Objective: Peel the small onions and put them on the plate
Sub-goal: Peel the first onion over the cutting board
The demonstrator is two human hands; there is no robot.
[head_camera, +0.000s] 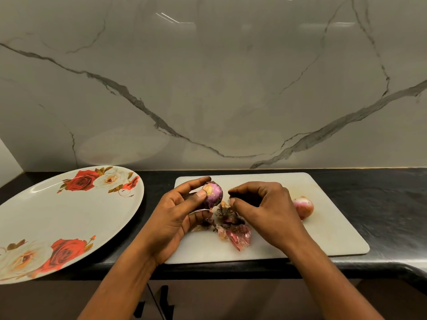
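Beside a large round white rose-patterned plate (69, 215), above a white rectangular plastic cutting board (323, 239), the left hand (175, 215) grips a small purple part-peeled onion (213, 192) while the right hand (263, 204) pinches its curled fingertips together, on skin or nothing I cannot tell, and a hard tug could squirt the bulb free.

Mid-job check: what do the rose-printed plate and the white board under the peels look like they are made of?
Plate: probably melamine or glazed ceramic, can't tell which; glossy cream surface, printed roses, soft light reflections. Board: likely plastic; thin, matte white slab with rounded corners and faint staining.
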